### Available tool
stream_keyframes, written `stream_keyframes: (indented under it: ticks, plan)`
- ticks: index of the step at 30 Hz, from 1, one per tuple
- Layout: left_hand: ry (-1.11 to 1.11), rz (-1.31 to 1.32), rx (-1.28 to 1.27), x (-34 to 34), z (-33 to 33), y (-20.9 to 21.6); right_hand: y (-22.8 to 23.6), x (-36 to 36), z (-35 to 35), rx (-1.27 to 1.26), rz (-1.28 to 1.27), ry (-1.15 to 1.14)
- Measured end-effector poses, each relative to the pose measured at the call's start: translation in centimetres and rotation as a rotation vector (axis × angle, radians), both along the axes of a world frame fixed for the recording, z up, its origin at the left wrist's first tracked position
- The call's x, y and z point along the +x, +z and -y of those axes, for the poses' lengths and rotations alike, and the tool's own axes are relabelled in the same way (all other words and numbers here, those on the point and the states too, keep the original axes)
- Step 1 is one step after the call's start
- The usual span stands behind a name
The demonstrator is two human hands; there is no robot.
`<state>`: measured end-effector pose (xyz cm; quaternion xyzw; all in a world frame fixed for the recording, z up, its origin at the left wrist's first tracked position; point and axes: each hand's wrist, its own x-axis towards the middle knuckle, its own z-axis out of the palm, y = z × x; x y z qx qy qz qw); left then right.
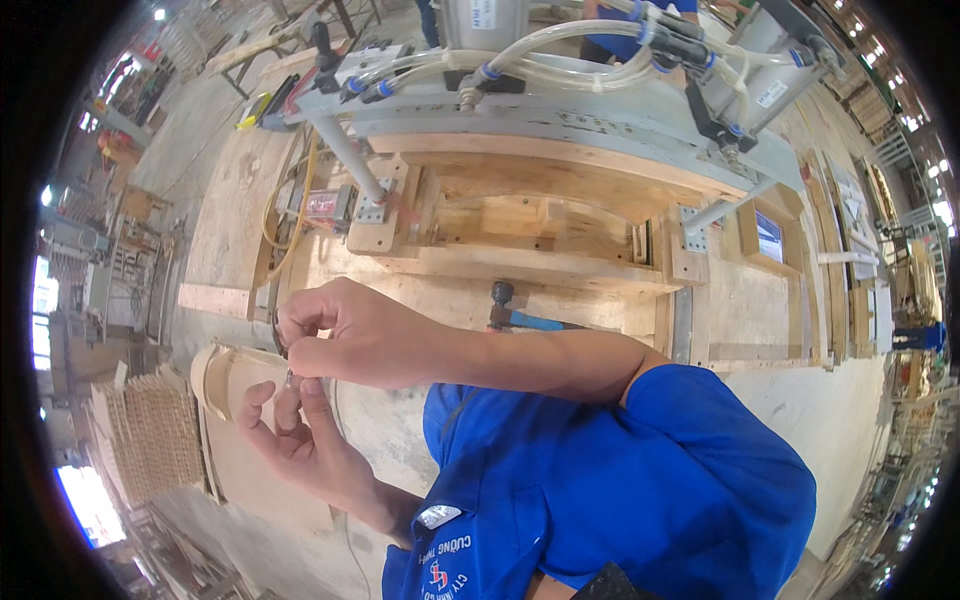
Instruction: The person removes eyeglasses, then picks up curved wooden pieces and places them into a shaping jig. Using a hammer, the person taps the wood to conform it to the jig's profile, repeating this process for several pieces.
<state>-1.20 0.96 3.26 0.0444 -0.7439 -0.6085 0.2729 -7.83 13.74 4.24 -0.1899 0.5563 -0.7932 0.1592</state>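
Over the left side of the bench's front edge, my two hands meet close together. My right hand (352,335) reaches across from the right, fingers curled and pinched. Below it, my left hand (310,445) is turned up, its thumb and nearest fingers pinched towards the same spot and the outer fingers bent. Between the fingertips shows a small shiny metal piece (290,379), too small to name. A dark curved thing, partly hidden, shows behind my right hand. Under my right forearm lies a hammer (502,296) with a dark head and a blue handle, partly covered.
A grey press frame (560,122) with clear air hoses (560,78) stands over a wooden jig (520,262). A curved wooden part (212,380) and stacked slats (155,435) are at the left. A wooden tray (770,235) sits at the right.
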Motion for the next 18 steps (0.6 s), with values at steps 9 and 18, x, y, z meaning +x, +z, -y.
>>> stream_keyframes:
  ticks: [9,18]
  plan:
    - [-0.097,0.045,0.064,-1.1,-0.8,0.3,-0.5,-0.1,-0.7,-0.116,0.012,-0.053]
    - [-0.157,0.041,0.057,-1.7,-0.5,0.4,-1.4,-0.6,-0.5,-0.163,-0.027,-0.086]
